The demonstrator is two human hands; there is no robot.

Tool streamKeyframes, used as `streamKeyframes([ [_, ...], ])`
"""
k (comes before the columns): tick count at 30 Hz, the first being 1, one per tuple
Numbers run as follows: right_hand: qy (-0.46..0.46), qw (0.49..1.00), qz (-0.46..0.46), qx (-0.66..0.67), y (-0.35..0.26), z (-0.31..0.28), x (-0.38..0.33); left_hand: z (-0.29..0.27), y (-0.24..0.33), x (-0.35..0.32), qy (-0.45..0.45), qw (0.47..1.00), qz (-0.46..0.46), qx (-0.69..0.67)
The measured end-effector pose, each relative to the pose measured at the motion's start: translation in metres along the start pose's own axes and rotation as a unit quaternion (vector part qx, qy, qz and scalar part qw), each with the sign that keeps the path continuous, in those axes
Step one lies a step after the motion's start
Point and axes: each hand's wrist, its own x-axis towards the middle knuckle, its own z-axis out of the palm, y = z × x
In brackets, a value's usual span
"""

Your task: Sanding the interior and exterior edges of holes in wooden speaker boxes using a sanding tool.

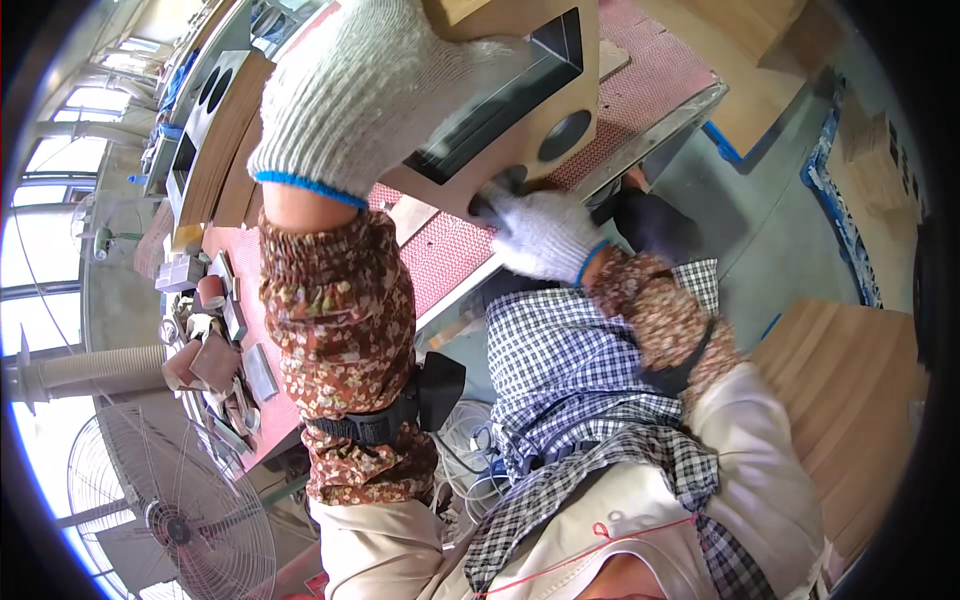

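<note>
A wooden box (520, 150) with a long black rectangular recess and round holes in its face lies tilted on a red, textured bench top (450, 262). My left hand (350, 90), in a white knit glove with a blue cuff, is over the box's left part. Its fingers reach toward the recess but are blurred. My right hand (545, 232), gloved alike, is at the box's near edge beside the lower round hole. Its fingers are bent together at that hole, and whatever they hold is hidden. Another round hole (564, 136) shows farther right.
Similar wooden boxes (215, 140) stand at the far left. Sanding blocks and scraps (212, 360) crowd the bench's left end. A caged fan (170, 520) stands lower left, near coiled cables (468, 455). Wooden panels (840, 400) are at right.
</note>
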Motion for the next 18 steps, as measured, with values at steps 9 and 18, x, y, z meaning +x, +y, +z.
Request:
streamKeyframes([
  [9, -0.050, 0.687, 0.144, 0.711, -0.024, 0.016, -0.010, 0.001, -0.005, 0.003, 0.019, 1.000, 0.013, 0.005],
  [18, -0.130, 0.989, 0.019, -0.072, 0.000, -0.032, 0.003, 0.028, -0.053, 0.011, 0.018, 0.996, 0.063, -0.061],
])
